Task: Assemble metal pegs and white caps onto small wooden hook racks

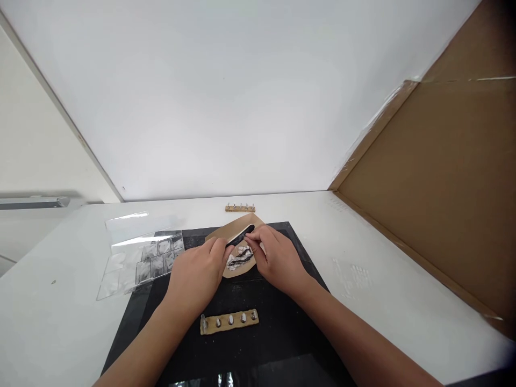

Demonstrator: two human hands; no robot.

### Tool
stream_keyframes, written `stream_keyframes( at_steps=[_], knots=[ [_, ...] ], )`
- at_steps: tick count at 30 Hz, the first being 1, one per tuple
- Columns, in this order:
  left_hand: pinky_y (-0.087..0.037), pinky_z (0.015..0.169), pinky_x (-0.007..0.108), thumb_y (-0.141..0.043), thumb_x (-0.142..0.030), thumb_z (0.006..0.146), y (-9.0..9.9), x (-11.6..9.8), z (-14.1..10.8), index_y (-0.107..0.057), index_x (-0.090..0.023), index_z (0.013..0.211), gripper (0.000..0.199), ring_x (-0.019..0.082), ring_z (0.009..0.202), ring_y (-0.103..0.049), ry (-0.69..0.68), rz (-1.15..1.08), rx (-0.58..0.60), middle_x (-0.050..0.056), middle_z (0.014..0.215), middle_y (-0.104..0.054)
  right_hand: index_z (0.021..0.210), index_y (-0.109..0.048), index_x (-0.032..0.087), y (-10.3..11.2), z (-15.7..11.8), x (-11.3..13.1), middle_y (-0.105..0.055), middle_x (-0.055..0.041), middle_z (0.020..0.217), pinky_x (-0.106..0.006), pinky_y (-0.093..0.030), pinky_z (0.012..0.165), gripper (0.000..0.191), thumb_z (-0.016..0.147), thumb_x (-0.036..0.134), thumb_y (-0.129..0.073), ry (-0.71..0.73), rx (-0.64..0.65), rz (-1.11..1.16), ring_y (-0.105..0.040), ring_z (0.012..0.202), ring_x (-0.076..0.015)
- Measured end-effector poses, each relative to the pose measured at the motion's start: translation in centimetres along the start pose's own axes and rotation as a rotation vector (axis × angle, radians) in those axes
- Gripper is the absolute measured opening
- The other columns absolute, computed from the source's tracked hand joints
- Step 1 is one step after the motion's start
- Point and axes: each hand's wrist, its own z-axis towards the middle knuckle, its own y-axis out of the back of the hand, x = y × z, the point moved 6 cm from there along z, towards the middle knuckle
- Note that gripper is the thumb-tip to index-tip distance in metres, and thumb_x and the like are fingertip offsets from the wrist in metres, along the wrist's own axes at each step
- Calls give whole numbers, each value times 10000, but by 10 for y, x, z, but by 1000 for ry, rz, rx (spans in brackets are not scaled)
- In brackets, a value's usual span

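Note:
My left hand (197, 270) is closed around the near end of a slim black strip with a pale edge (242, 235), which looks like a nail file. It slants up to the right. At the strip's far end, my right hand (278, 258) pinches with thumb and forefinger; whatever lies between those fingertips is too small to make out. Below both hands is a brown paper piece (231, 273) bearing crumpled white bits and dark strands (239, 259). Closer to me lies a tan strip (229, 322) with several small stands, carrying what look like pale nail tips.
A clear divided plastic box (141, 263) with its lid raised stands at the left, with small packets inside. Another tan strip with small pegs (240, 208) sits near the back wall. A black mat (250, 357) covers the table's middle. Brown cardboard (435, 188) walls the right side.

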Motion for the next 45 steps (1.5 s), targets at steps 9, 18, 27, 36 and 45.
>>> stream_keyframes(
  at_steps=[9,18,27,36,45],
  knots=[
    [-326,554,269,-468,-383,1098,3,1,-3,-784,-259,991,356,155,594,-660,75,-297,-93,-6,703,-739,848,-469,249,0,4,13,-694,-43,777,-379,-319,649,241,1078,193,-515,53,-177,-308,-555,641,-205],
    [-353,563,269,-454,-372,1095,-1,6,-2,-766,-250,888,393,150,639,-693,40,-288,-96,2,774,-780,791,-439,241,-13,5,16,-627,-17,707,-385,-288,689,288,1071,189,-479,175,-57,-289,-519,639,-190],
    [-319,559,274,-449,-371,1093,6,3,0,-717,-225,801,423,133,580,-615,47,-319,-105,-4,694,-725,801,-454,239,-5,9,12,-611,-12,719,-382,-274,700,283,1081,208,-481,110,-103,-293,-495,622,-189],
    [-312,561,274,-447,-382,1087,-2,6,-2,-722,-230,785,436,148,591,-626,57,-278,-66,9,690,-728,800,-463,235,-14,3,15,-605,-3,712,-374,-285,709,234,1000,130,-524,199,-24,-349,-501,634,-185],
    [-320,561,276,-472,-344,1080,1,9,-1,-707,-222,734,435,133,560,-611,44,-351,-91,-12,649,-706,818,-467,228,-17,4,10,-616,-3,719,-373,-272,702,207,972,99,-511,189,-27,-344,-488,628,-180]
  ],
)
